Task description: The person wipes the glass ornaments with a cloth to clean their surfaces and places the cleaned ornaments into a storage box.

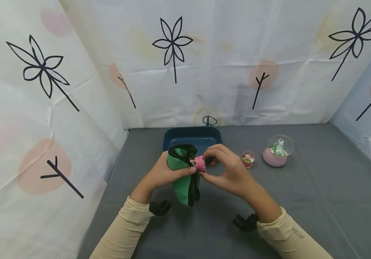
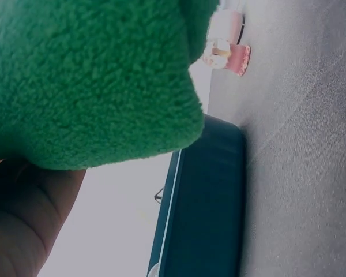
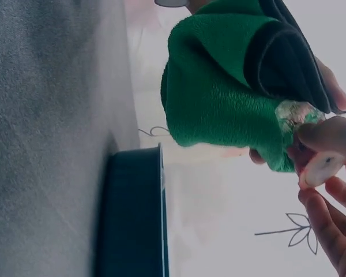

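Observation:
My left hand (image 1: 160,175) grips a folded green cloth (image 1: 181,189) with black edging, its thumb lying across the front. Tucked against the cloth is a small snow globe with a pink base (image 1: 200,163). My right hand (image 1: 230,172) pinches that base between thumb and fingers. In the right wrist view the globe's pale underside (image 3: 324,168) faces outward, and its clear dome is partly covered by the cloth. Green fabric (image 2: 92,86) fills much of the left wrist view and hides most of the left fingers.
Behind the hands stands a dark blue tray (image 1: 192,128) on the grey tabletop (image 1: 308,201). To the right sit another small snow globe (image 1: 248,160) and a larger one with a pink base (image 1: 275,158). Patterned white curtains (image 1: 211,90) enclose the back and sides.

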`<state>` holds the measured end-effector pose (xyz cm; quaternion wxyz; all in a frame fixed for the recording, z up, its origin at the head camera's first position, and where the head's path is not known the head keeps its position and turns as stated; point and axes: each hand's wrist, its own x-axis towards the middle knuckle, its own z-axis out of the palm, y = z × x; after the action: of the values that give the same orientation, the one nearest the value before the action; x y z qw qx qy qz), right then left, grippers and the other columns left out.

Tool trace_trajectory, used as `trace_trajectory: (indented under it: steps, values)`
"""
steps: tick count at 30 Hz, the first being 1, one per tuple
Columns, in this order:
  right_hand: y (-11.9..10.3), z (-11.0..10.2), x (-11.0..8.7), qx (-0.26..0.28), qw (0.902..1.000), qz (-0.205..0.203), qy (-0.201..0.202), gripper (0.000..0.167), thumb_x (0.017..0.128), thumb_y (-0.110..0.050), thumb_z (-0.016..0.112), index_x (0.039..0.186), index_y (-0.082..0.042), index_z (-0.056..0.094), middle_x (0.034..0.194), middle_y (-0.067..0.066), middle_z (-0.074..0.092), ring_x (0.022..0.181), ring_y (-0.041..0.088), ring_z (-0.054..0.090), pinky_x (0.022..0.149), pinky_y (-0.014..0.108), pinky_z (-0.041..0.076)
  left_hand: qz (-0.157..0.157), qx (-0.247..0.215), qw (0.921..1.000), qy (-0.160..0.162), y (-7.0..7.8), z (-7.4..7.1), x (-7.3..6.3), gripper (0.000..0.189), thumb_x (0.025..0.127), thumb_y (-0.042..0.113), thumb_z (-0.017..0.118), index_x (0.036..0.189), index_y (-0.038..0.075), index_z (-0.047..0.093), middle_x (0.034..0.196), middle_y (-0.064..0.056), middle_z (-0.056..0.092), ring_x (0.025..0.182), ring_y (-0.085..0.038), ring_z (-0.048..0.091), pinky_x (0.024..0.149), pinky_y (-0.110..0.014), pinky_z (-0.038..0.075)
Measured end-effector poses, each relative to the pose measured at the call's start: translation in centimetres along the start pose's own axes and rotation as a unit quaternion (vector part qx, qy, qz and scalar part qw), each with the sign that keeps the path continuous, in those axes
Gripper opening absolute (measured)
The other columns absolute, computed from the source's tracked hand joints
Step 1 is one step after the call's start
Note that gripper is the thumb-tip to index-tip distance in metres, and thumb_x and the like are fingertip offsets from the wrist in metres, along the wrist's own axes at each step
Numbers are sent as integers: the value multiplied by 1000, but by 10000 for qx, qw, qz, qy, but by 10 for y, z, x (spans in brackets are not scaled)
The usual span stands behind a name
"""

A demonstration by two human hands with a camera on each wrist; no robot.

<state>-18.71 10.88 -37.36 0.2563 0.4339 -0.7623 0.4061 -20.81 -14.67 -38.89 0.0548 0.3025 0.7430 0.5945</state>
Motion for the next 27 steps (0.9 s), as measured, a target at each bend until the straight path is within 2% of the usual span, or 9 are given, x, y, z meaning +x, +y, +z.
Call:
trace_trajectory:
  steps: [3, 8, 13, 16, 21, 23, 27]
  values:
    - [0, -2, -1, 24, 9999, -51, -98, 52, 74, 3, 93, 119, -2, 69, 121, 10, 66, 106, 23, 65, 84, 28, 60, 66, -87, 9999, 74, -1, 0, -1, 32, 94, 22, 83, 122, 13, 70, 101, -8, 76, 86, -25, 75, 77, -40, 65]
    - [1, -7, -2, -25, 9994, -159, -296, 58, 75, 3, 93, 127, -2, 68, 136, 15, 65, 125, 28, 64, 104, 20, 54, 76, -228, 9995, 189, -4, 0, -1, 29, 94, 16, 82, 121, 12, 71, 105, -9, 78, 90, -27, 78, 80, -41, 66]
    - [3, -8, -2, -19, 9989, -253, -391, 54, 77, 5, 91, 126, -2, 69, 135, 14, 67, 123, 28, 67, 111, 16, 48, 46, -295, 9994, 169, -5, -1, -1, 32, 95, 17, 81, 124, 9, 70, 106, -10, 79, 90, -26, 78, 80, -40, 66]
    - [4, -7, -2, -8, 9989, -250, -388, 52, 77, 4, 90, 124, -3, 70, 131, 13, 69, 119, 25, 68, 107, 17, 51, 40, -301, 9994, 158, -4, 0, -1, 33, 95, 18, 81, 125, 9, 71, 106, -10, 79, 89, -25, 78, 80, -39, 66]
    - [7, -6, -3, 90, 9990, -215, -377, 52, 76, 3, 91, 124, -4, 70, 123, 10, 72, 107, 21, 70, 87, 27, 62, 135, -201, 9996, 121, -4, 0, -1, 35, 94, 20, 83, 126, 12, 71, 105, -9, 78, 89, -24, 77, 80, -39, 66]
    - [7, -6, -4, 197, 9990, -57, -404, 50, 78, 1, 91, 124, -3, 71, 119, 9, 74, 100, 18, 72, 81, 30, 64, 219, -143, 9996, 62, -4, 1, 0, 36, 94, 21, 84, 126, 12, 71, 105, -8, 78, 89, -24, 77, 79, -40, 66]
    - [6, -7, -5, 540, 9958, 541, -495, 44, 85, -3, 87, 127, -2, 71, 110, 6, 77, 89, 13, 76, 79, 32, 66, 361, -21, 9993, -14, -3, 1, 0, 38, 92, 22, 85, 126, 14, 71, 106, -7, 77, 91, -24, 76, 80, -41, 66]
